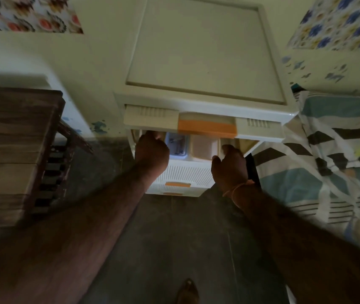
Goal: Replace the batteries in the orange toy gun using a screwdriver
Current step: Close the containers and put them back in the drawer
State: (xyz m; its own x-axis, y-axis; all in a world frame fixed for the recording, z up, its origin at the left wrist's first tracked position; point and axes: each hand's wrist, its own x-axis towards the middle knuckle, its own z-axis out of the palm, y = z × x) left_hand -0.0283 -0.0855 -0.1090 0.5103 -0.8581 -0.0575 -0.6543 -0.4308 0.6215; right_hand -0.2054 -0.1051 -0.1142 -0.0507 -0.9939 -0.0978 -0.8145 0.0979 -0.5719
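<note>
Neither an orange toy gun nor a screwdriver can be made out. A cream plastic drawer unit (205, 51) with orange handles stands in front of me. Its top drawer (205, 126) sticks out slightly. The second drawer (183, 174) below it is pulled out, showing a blue-white item (176, 143) and a tan box (204, 148). My left hand (151, 151) is curled in a fist at this drawer's left rim. My right hand (229, 167), with an orange thread on the wrist, is curled at the right rim. The fingertips of both hands are hidden.
A dark wooden piece of furniture (14, 154) stands at the left. A bed with a striped, patterned sheet (332, 154) lies at the right. The floor (174, 249) below is dark tile, with my foot (187, 291) at the bottom edge. Patterned cloths hang at both top corners.
</note>
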